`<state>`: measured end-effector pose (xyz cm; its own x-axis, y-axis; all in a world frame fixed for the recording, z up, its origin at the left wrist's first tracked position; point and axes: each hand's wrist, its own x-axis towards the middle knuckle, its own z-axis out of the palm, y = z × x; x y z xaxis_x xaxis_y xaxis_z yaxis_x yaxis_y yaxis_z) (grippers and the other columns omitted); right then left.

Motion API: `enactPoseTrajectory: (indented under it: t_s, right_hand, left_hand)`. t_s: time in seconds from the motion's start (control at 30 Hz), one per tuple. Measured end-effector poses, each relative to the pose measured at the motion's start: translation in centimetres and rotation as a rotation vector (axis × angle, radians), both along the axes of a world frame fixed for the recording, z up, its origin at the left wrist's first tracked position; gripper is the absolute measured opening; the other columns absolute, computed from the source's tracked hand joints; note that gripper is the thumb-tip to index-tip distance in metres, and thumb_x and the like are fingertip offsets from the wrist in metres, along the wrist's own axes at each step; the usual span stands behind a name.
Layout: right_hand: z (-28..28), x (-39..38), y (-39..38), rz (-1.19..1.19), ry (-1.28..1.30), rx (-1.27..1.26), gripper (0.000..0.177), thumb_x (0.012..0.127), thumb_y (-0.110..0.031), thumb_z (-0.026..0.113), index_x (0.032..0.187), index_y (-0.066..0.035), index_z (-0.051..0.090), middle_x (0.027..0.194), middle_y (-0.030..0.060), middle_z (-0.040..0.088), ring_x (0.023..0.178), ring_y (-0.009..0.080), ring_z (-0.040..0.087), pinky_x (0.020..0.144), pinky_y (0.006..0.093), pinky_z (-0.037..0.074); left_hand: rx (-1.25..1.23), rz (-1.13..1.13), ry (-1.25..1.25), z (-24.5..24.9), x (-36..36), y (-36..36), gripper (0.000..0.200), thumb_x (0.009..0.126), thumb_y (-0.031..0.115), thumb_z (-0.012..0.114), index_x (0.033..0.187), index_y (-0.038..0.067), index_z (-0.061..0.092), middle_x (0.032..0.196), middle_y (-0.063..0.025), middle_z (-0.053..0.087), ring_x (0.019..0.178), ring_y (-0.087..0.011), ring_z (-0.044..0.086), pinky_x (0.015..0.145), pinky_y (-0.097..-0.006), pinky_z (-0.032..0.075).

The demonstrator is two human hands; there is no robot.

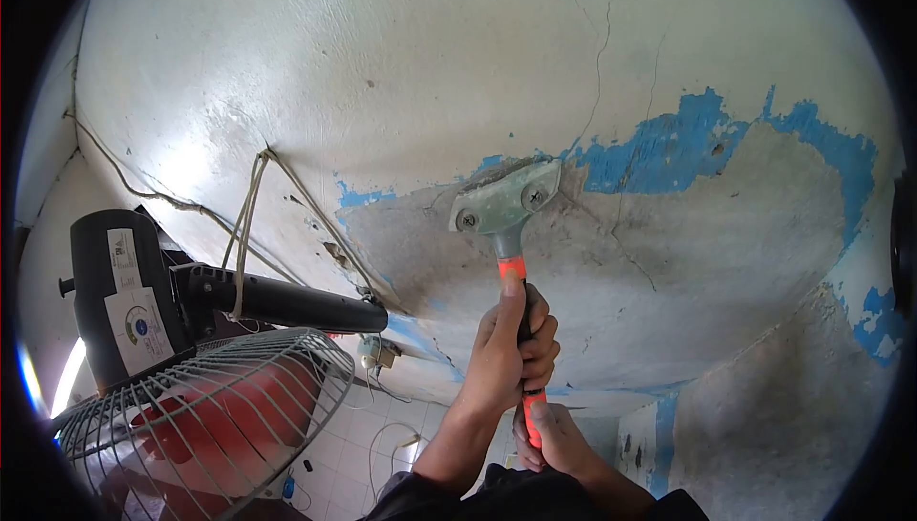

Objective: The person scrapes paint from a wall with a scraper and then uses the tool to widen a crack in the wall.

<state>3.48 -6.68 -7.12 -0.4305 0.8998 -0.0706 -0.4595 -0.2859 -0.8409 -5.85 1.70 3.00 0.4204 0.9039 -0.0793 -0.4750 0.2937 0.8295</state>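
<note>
Orange-and-black-handled scraper [506, 211], 1 item: grey metal head fastened with 2 screws, the blade edge pressed against the plaster surface [287, 63] at the upper border of a scraped patch. The handle runs from the head straight down to the 2 hands, near the middle of the view.

Left hand [504, 354]: upper position on the handle. Fingers are pressed together and curled around the shaft, knuckles showing on the right side; the thumb lies straight up along the orange section, pointing at the head. The forearm enters from the lower left.

Right hand [554, 437]: lower position, just beneath the left hand and touching it. It is closed over the butt end of the handle, with orange showing between the fingers; the exact finger positions are partly hidden.

Scraped patch [669, 263]: bare grey render, wide, extending right of the scraper head and down toward the lower right.

Blue paint remnants [659, 153]: irregular strips along the upper rim of the patch, with more at the far right edge.

Cracks [600, 53]: thin lines in the white coat above the patch.

Fan [201, 406]: lower left, grey wire guard over red blades, black motor housing with a label, black neck reaching toward centre.

Cable [250, 206]: pale loops hanging over the fan neck from the surface.

Tiled floor [349, 445]: pale, seen below the fan.
</note>
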Motion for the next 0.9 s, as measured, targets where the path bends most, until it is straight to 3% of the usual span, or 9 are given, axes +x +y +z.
enactPoseTrajectory:
  t_s: [0.9]
  right_hand:
    - [-0.62,0.57,0.28,-0.004,-0.062,0.02,0.051,0.102,-0.046,0.035,0.071,-0.006,0.043,0.049,0.001,0.039,0.039,0.0106,0.038,0.041,0.0259,0.034]
  left_hand:
    - [0.001,-0.02,-0.014,-0.37,0.48,0.34,0.055,0.097,0.063,0.026,0.073,0.014,0.033,0.051,0.0068,0.022,0.039,-0.003,0.016,0.033,-0.0217,0.014]
